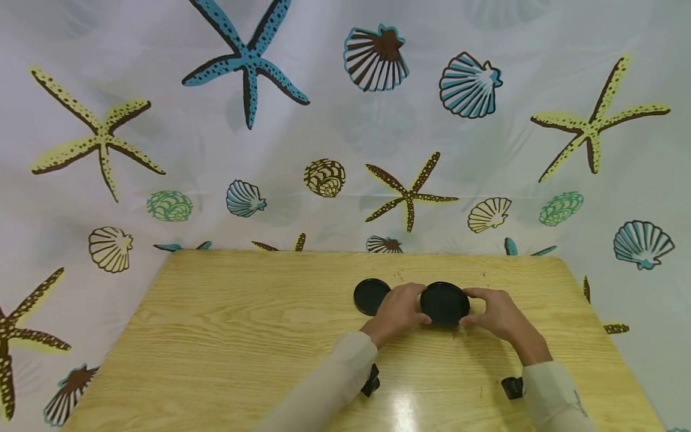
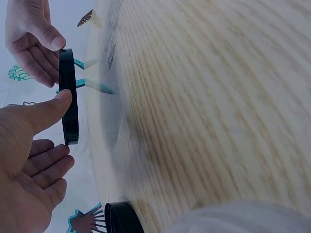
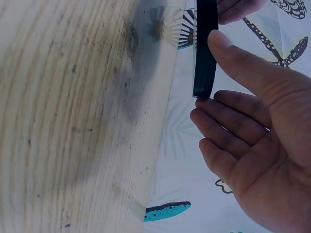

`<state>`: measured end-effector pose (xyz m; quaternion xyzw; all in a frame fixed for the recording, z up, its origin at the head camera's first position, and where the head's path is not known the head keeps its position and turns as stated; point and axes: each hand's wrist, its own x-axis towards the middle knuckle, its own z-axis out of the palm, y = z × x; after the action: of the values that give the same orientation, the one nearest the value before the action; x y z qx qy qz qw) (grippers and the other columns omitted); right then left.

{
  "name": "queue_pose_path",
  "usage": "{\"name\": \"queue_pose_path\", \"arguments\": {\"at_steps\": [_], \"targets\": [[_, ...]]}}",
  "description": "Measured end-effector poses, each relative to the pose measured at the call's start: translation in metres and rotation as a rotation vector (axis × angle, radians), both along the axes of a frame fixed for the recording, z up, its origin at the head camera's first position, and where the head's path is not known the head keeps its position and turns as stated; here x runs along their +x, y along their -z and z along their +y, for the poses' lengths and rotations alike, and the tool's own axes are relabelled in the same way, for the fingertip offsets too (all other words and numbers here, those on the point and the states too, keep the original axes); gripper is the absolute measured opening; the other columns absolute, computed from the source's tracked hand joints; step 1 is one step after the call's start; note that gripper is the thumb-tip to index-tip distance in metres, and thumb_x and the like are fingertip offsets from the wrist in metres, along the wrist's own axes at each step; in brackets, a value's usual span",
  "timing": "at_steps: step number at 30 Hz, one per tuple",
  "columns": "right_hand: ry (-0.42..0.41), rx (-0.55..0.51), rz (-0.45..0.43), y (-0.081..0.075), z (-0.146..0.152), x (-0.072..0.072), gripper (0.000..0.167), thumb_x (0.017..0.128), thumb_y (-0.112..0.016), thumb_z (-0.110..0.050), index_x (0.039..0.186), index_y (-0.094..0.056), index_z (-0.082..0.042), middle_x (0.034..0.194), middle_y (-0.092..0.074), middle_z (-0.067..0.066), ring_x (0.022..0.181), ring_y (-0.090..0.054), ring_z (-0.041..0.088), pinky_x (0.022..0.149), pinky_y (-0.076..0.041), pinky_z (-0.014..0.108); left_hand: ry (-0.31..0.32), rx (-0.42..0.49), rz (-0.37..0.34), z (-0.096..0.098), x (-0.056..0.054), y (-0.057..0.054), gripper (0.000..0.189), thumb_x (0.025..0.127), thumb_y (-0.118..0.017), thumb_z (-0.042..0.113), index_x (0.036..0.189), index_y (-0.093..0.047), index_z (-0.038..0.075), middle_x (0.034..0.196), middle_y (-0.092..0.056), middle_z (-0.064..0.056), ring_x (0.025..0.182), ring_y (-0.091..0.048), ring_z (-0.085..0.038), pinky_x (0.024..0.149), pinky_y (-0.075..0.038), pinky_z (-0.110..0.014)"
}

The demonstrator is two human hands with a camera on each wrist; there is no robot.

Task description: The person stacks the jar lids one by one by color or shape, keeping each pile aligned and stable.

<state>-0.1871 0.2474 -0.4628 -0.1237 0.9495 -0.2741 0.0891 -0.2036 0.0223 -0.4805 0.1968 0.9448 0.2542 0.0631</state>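
A round black lid (image 1: 445,305), shallow with a thin raised rim, is held between both hands above the wooden table. My left hand (image 1: 398,311) pinches its left edge, and its thumb (image 2: 60,99) presses on the rim in the left wrist view. On the opposite edge, my right hand (image 1: 495,313) grips with thumb and fingers. The right wrist view shows the lid (image 3: 205,53) edge-on, with a fingertip touching its lower end. A second, similar black lid (image 1: 371,296) lies on the table just left of my left hand.
The wooden table (image 1: 227,336) reaches back to a white cloth (image 1: 324,132) printed with starfish and shells, which also hangs along both sides. Small black devices (image 1: 513,387) sit by the wrists. Dark marks dot the tabletop near its back edge.
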Motion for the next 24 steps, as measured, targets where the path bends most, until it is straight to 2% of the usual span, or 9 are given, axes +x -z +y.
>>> {"name": "queue_pose_path", "arguments": {"at_steps": [14,24], "targets": [[0.004,-0.016,-0.025,0.002,-0.011,0.008,0.065,0.079,-0.077,-0.026,0.135,-0.051,-0.003,0.136,-0.052,0.022,0.124,-0.047,0.045,0.096,-0.045,0.057,0.009,0.023,0.009,-0.015,0.010,-0.004,0.065,0.078,-0.077,0.033,0.135,-0.053,0.013,0.136,-0.056,-0.003,0.124,-0.053,-0.021,0.101,-0.048,-0.035],[-0.004,-0.046,-0.037,0.001,-0.020,0.013,0.067,0.078,-0.078,-0.028,0.135,-0.052,-0.003,0.137,-0.052,0.021,0.126,-0.046,0.044,0.098,-0.044,0.057,0.026,-0.020,0.043,-0.027,0.017,-0.006,0.065,0.079,-0.076,0.036,0.135,-0.053,0.013,0.136,-0.056,-0.003,0.125,-0.053,-0.021,0.103,-0.046,-0.037]]}}
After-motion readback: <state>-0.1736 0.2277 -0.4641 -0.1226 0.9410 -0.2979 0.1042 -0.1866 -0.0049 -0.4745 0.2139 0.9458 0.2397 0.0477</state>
